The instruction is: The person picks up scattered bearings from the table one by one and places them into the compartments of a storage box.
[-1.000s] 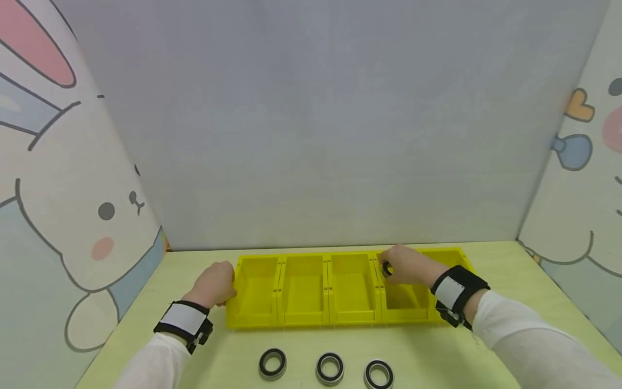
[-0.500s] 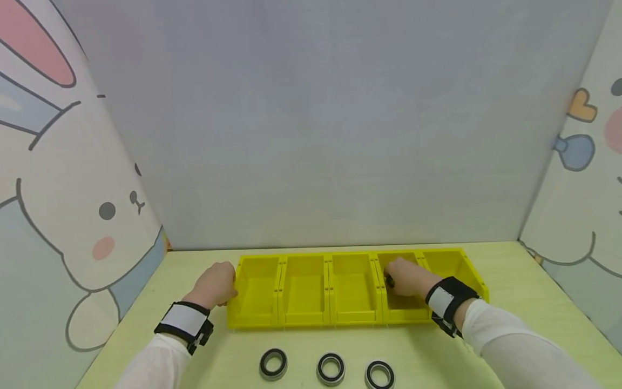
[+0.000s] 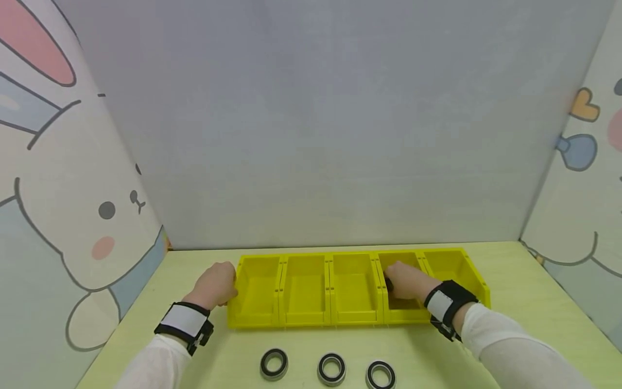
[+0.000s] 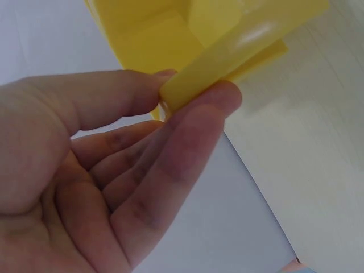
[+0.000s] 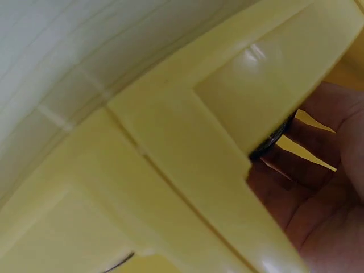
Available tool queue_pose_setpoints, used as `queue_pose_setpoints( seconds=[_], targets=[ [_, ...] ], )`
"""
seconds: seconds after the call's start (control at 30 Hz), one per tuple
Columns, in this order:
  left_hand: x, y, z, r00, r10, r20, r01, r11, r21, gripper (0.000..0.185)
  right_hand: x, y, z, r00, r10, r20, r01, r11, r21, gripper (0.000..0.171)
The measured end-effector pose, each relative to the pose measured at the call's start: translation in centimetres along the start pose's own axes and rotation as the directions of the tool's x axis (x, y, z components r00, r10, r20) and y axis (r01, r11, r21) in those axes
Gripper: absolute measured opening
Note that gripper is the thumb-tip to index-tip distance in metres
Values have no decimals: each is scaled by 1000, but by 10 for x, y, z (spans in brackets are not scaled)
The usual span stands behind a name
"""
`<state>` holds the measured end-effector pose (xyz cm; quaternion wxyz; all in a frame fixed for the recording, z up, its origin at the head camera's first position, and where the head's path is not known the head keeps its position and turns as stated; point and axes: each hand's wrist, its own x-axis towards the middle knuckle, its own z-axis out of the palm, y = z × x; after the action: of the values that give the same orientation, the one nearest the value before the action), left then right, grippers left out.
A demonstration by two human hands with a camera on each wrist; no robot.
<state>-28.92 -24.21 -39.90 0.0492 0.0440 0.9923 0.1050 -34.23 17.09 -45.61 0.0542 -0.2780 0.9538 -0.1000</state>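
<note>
Yellow five-compartment bin (image 3: pixel 332 321), pinched at one end by the left hand (image 3: pixel 214 283); one dark ring (image 3: pixel 389 284), mostly hidden, inside the fourth compartment (image 3: pixel 399 258) from that grip, held in the curled right hand (image 3: pixel 404 280), probably best released low and flat, clear of the adjoining divider (image 3: pixel 379 278).

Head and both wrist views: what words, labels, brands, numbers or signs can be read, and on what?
None can be read in any view.
Three loose bearings: any marking is too small to read.
Dark ring in the right hand: mostly hidden, nothing legible.
Yellow bins: no lettering visible.
Side walls: cartoon drawings, no letters visible.
</note>
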Motion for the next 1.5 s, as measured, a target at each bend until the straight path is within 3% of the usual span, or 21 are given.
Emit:
queue_pose_setpoints(
  seconds=[0.07,0.13,0.37,0.57,0.67,0.83,1.03,1.27,1.5],
  targets=[
    [1,0,1,1000,0,0,0,1000,-1,12,-3,1,-5,1000,-1,1,1,1000,6,15],
    [1,1,1,1000,4,-1,-4,1000,-4,11,-7,-1,-15,1000,-1,2,1,1000,-3,30],
    [0,0,2,1000,-12,-8,12,1000,-8,10,-27,-22,-65,997,-17,-71,11,997,-75,61],
    [-3,2,1,1000,-10,-17,10,1000,-5,10,-53,-50,-96,986,-130,-108,120,988,-95,81],
    [-4,1,1,1000,-9,-23,9,1000,-1,11,-68,-66,-100,963,-225,-150,202,967,-153,88],
    [-3,0,1,1000,-5,-29,5,1000,-1,11,-91,-86,-88,930,-311,-195,279,944,-174,90],
    [-1,-1,3,1000,-1,-30,1,1000,4,13,-111,-92,-60,924,-333,-188,320,942,-99,90],
    [-4,0,3,999,-13,-35,13,1000,1,9,-116,-86,-26,947,-309,-84,306,951,-48,96],
    [-6,3,1,999,-9,-35,9,1000,8,9,-119,-85,14,936,-348,54,343,935,86,90]
  ],
)
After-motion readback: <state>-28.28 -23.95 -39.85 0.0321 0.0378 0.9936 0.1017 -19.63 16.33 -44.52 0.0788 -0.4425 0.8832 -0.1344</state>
